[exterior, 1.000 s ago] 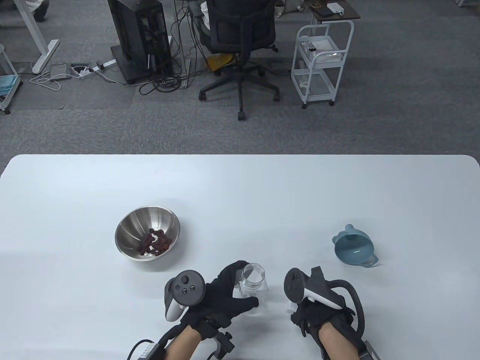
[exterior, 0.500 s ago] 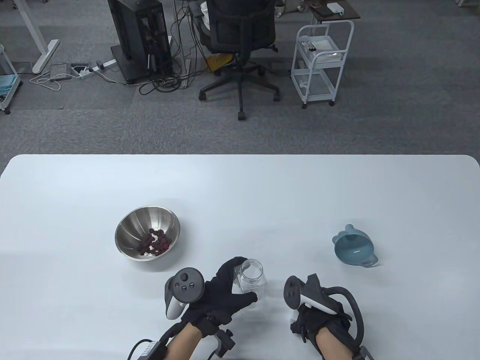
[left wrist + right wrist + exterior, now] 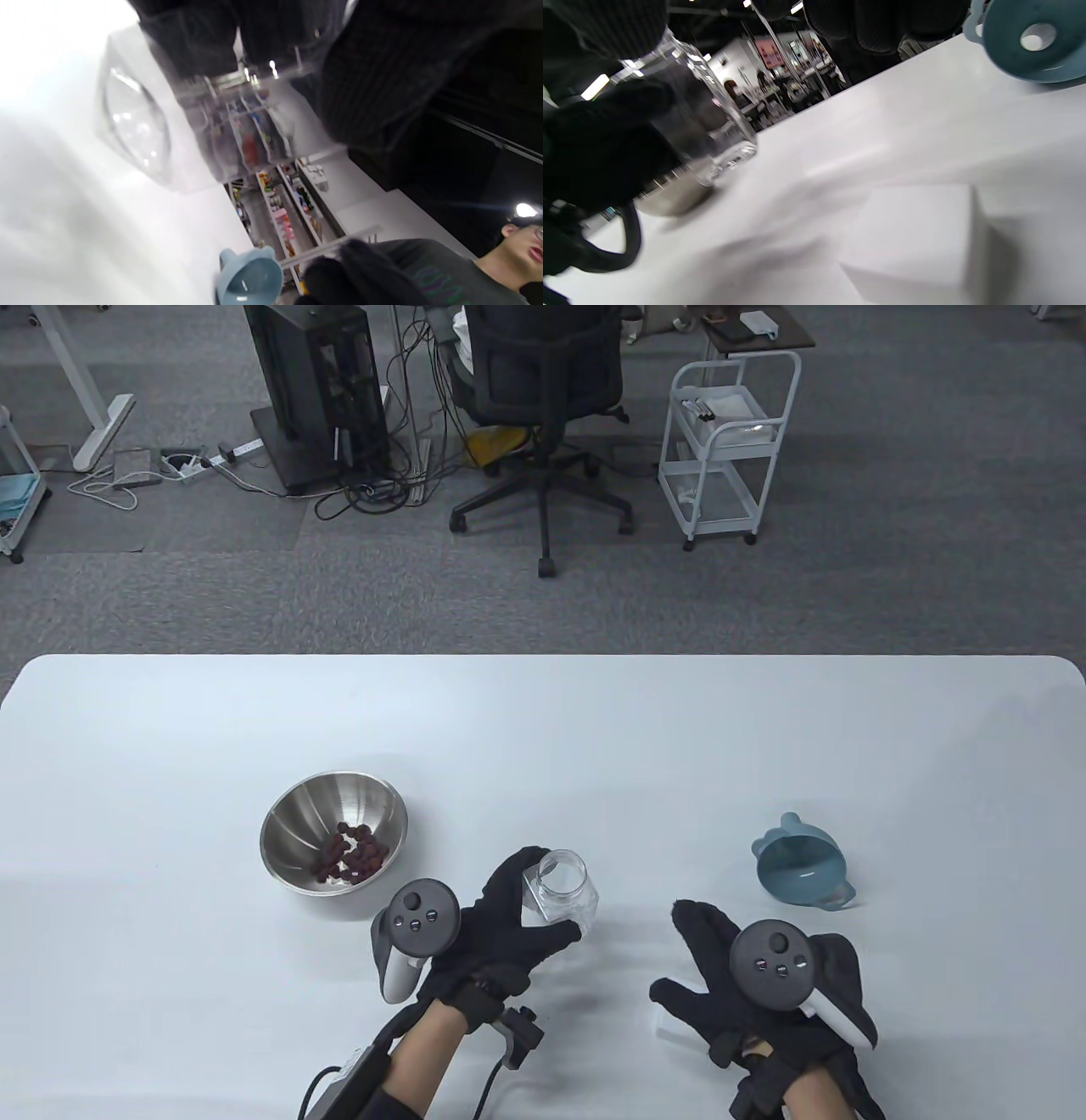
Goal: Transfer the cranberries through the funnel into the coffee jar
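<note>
Nearest the worktop's (image 3: 170,712) front edge, the right hand (image 3: 747,984) lies spread, fingers splayed, holding nothing. Just left, the left hand (image 3: 501,933) grips the open coffee jar (image 3: 562,891), tilted. Beyond it, the steel bowl (image 3: 293,823) holds the cranberries (image 3: 352,855); the blue funnel (image 3: 802,865) lies tipped over, well right. The far half lies open to its rounded edge.

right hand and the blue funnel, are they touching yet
Apart. The table view shows the right hand spread open low over the table, with bare tabletop plainly between its fingers and the blue funnel farther back.
</note>
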Demonstrator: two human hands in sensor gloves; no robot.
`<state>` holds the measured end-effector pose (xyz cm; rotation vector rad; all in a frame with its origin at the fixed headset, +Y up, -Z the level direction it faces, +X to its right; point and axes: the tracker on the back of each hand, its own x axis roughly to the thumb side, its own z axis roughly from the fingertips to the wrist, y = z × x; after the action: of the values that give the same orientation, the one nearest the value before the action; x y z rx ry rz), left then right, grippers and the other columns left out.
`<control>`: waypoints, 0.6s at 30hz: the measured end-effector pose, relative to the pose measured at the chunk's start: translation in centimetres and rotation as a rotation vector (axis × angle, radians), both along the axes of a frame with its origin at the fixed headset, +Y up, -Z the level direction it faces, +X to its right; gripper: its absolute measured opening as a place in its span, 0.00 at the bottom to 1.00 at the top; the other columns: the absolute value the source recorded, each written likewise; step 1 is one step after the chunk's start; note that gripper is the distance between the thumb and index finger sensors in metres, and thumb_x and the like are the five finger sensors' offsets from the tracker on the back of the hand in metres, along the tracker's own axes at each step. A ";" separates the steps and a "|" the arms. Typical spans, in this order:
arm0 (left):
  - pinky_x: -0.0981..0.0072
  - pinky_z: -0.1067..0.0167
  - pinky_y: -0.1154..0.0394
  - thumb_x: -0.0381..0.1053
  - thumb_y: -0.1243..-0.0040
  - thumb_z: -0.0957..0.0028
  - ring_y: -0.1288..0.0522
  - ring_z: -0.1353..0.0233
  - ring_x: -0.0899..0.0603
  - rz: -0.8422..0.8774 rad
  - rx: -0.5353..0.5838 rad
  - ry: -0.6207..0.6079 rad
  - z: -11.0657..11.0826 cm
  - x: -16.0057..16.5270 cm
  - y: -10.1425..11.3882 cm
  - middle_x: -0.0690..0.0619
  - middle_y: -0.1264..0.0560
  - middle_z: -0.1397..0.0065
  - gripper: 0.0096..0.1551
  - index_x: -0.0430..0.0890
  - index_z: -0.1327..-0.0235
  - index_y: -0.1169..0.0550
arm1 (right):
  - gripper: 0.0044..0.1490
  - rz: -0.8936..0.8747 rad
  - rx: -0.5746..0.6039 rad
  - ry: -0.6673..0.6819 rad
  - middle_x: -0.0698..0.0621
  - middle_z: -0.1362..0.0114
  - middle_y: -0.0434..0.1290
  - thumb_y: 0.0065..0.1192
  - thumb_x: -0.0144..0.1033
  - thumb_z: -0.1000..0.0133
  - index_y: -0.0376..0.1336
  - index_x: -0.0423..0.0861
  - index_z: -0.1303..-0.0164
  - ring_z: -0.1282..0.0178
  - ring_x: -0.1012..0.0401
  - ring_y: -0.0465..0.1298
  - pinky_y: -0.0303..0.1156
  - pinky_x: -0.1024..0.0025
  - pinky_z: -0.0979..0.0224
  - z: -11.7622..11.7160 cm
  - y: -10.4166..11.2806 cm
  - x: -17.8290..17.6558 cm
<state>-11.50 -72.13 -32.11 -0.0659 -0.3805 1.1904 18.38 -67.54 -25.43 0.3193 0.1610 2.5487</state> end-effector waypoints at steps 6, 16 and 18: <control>0.35 0.24 0.42 0.55 0.25 0.52 0.41 0.15 0.27 -0.025 -0.055 0.036 -2.2 0.9 -0.5 0.42 0.44 0.15 0.54 0.45 0.21 0.45 | 0.58 -0.181 0.107 0.002 0.40 0.13 0.53 0.61 0.67 0.50 0.46 0.45 0.19 0.19 0.40 0.61 0.61 0.45 0.25 0.3 -0.9 0.9; 0.34 0.26 0.42 0.53 0.27 0.49 0.43 0.16 0.24 -0.150 -0.095 0.036 -4.9 3.0 -2.2 0.37 0.49 0.17 0.56 0.40 0.23 0.51 | 0.57 -0.304 0.102 0.012 0.40 0.14 0.54 0.61 0.67 0.50 0.46 0.44 0.20 0.19 0.40 0.61 0.61 0.45 0.25 0.4 -2.0 1.6; 0.33 0.26 0.43 0.52 0.28 0.49 0.44 0.16 0.23 -0.151 -0.117 0.030 -5.2 3.4 -2.7 0.37 0.50 0.17 0.56 0.40 0.23 0.51 | 0.58 -0.296 0.100 0.015 0.40 0.14 0.54 0.61 0.67 0.50 0.46 0.44 0.20 0.19 0.40 0.61 0.61 0.45 0.25 0.4 -2.1 1.5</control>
<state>-8.08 -74.81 -37.33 -0.1746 -0.2746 1.0623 19.87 -69.63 -25.08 0.3709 -0.0085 2.2652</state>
